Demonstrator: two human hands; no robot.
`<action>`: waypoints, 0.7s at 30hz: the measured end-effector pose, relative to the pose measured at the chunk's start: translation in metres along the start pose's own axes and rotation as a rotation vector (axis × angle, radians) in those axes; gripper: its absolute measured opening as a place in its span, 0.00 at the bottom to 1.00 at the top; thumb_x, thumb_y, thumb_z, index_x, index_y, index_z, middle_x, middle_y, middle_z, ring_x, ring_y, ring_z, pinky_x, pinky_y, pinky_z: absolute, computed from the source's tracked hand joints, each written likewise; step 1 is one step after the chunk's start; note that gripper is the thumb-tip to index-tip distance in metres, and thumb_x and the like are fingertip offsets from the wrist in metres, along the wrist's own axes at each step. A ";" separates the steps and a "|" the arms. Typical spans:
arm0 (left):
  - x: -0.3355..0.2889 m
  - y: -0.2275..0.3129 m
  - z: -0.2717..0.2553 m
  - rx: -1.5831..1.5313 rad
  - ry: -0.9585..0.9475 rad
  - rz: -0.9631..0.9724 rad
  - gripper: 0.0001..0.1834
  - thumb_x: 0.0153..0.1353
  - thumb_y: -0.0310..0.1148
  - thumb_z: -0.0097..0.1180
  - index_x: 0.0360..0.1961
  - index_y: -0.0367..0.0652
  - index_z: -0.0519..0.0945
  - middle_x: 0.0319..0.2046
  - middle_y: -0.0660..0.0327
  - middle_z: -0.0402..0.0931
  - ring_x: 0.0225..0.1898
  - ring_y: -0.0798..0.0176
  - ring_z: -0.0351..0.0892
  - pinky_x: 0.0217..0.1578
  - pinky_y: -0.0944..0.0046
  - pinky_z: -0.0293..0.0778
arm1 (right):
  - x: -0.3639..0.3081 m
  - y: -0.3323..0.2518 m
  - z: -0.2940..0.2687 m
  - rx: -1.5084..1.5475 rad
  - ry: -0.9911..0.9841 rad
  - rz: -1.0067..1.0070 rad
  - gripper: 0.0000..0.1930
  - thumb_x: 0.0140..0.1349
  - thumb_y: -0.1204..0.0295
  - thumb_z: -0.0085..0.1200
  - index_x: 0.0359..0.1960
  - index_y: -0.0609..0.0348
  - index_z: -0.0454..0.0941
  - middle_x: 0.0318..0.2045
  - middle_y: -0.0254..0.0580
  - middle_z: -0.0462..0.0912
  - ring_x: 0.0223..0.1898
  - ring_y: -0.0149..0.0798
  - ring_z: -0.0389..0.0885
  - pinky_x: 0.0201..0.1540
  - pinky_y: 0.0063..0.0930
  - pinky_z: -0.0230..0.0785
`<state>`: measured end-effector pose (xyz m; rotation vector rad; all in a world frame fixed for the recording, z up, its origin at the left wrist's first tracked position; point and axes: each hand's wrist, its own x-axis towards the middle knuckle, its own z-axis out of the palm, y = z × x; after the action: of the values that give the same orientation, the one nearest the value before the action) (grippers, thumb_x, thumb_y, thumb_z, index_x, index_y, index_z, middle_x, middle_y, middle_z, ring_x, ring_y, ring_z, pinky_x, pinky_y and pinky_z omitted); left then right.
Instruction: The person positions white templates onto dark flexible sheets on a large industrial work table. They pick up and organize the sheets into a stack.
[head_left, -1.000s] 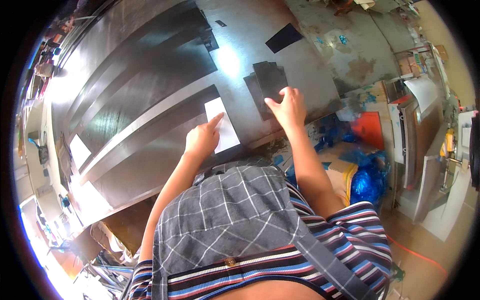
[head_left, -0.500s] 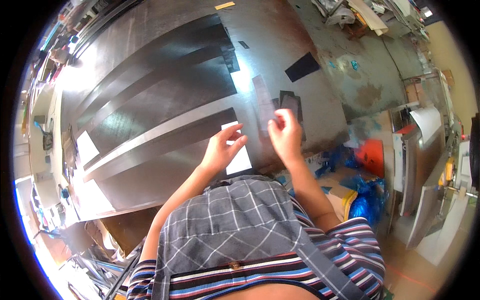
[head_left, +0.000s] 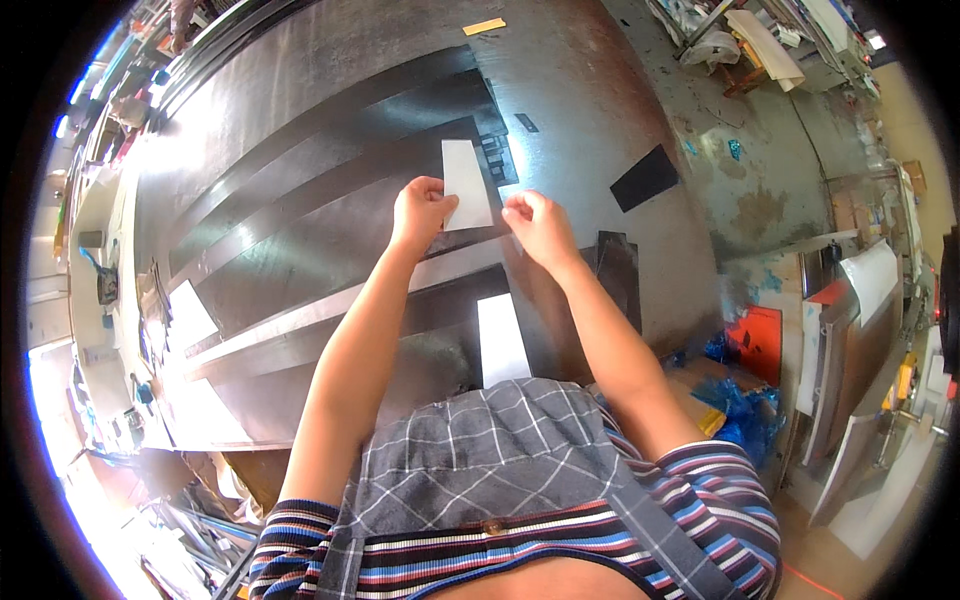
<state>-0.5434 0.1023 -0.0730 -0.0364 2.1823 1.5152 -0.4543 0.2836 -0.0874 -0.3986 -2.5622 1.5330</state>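
My left hand (head_left: 424, 215) is closed at the left edge of a pale four-sided sheet piece (head_left: 464, 185), thumb and fingers pinching it. This piece lies over the right end of a long dark panel (head_left: 340, 205) on the metal-topped table. My right hand (head_left: 542, 228) is just right of the piece's lower corner, its fingertips pressed together; whatever is between them cannot be made out. Closer to my apron, a white piece (head_left: 503, 340) rests on the right end of another dark strip (head_left: 410, 318).
White pieces (head_left: 190, 315) lie at the panels' left ends. A black piece (head_left: 644, 178), dark offcuts (head_left: 617, 265) and a yellow strip (head_left: 484, 27) are on the table (head_left: 570, 100). Blue plastic film (head_left: 745, 415) and leaning boards (head_left: 830, 340) stand beyond its right side.
Both hands have moved farther out over the table. My left hand, open before, now pinches the pale piece. The strip at my right hand is no longer where it was, right of the panels.
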 end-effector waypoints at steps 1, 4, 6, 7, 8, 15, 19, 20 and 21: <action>0.006 -0.003 0.000 0.019 0.032 -0.031 0.10 0.53 0.29 0.61 0.36 0.36 0.78 0.23 0.66 0.74 0.21 0.74 0.70 0.21 0.72 0.68 | 0.005 0.004 0.002 -0.008 -0.003 0.013 0.09 0.56 0.70 0.58 0.35 0.63 0.79 0.30 0.49 0.83 0.34 0.46 0.83 0.38 0.34 0.74; 0.018 -0.008 0.000 0.081 0.063 -0.065 0.09 0.52 0.31 0.63 0.28 0.36 0.78 0.20 0.64 0.75 0.18 0.73 0.71 0.18 0.72 0.69 | 0.018 0.013 0.002 -0.033 0.013 0.035 0.08 0.56 0.70 0.56 0.33 0.61 0.80 0.30 0.48 0.83 0.34 0.47 0.83 0.39 0.34 0.74; 0.019 -0.009 0.002 0.112 0.066 -0.087 0.09 0.52 0.31 0.63 0.26 0.36 0.78 0.18 0.64 0.75 0.18 0.73 0.72 0.18 0.72 0.70 | 0.019 0.015 0.003 -0.061 0.009 0.052 0.08 0.56 0.70 0.56 0.33 0.61 0.80 0.30 0.47 0.84 0.34 0.47 0.83 0.38 0.34 0.74; 0.016 -0.010 0.004 0.108 0.065 -0.093 0.09 0.52 0.31 0.63 0.25 0.36 0.79 0.18 0.64 0.75 0.18 0.73 0.73 0.18 0.72 0.71 | 0.018 0.016 0.004 -0.075 0.006 0.062 0.08 0.56 0.69 0.55 0.33 0.60 0.80 0.30 0.47 0.84 0.34 0.47 0.83 0.38 0.35 0.74; 0.014 -0.011 0.005 0.104 0.065 -0.099 0.09 0.52 0.32 0.63 0.24 0.35 0.79 0.17 0.63 0.75 0.18 0.72 0.73 0.18 0.72 0.72 | 0.016 0.016 0.005 -0.098 0.012 0.062 0.07 0.56 0.70 0.56 0.33 0.60 0.80 0.30 0.46 0.84 0.33 0.45 0.83 0.37 0.33 0.74; 0.008 -0.012 0.003 0.137 0.061 -0.101 0.11 0.51 0.33 0.63 0.23 0.34 0.80 0.17 0.60 0.78 0.18 0.70 0.77 0.20 0.70 0.73 | 0.010 0.000 0.006 -0.198 0.006 0.046 0.07 0.56 0.69 0.55 0.34 0.56 0.81 0.30 0.43 0.84 0.33 0.47 0.82 0.37 0.35 0.73; 0.008 -0.013 0.003 0.148 0.052 -0.105 0.11 0.51 0.33 0.63 0.23 0.35 0.80 0.17 0.60 0.78 0.18 0.70 0.78 0.21 0.70 0.74 | 0.008 -0.002 0.011 -0.227 0.022 -0.088 0.08 0.55 0.70 0.55 0.35 0.54 0.82 0.32 0.42 0.82 0.34 0.47 0.81 0.38 0.37 0.73; 0.007 -0.014 0.003 0.147 0.050 -0.105 0.10 0.51 0.33 0.63 0.23 0.34 0.80 0.18 0.60 0.79 0.18 0.70 0.78 0.22 0.70 0.74 | 0.007 -0.002 0.012 -0.240 0.023 -0.111 0.08 0.54 0.70 0.56 0.36 0.54 0.82 0.32 0.41 0.82 0.34 0.46 0.81 0.38 0.36 0.73; 0.005 -0.014 0.003 0.146 0.046 -0.101 0.11 0.51 0.33 0.62 0.23 0.34 0.80 0.18 0.59 0.79 0.19 0.69 0.79 0.23 0.70 0.74 | 0.006 -0.002 0.014 -0.253 0.024 -0.131 0.09 0.54 0.70 0.56 0.36 0.53 0.82 0.33 0.41 0.81 0.35 0.46 0.80 0.38 0.36 0.73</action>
<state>-0.5431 0.1008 -0.0880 -0.1326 2.2853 1.3094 -0.4642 0.2721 -0.0924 -0.2655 -2.7107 1.1594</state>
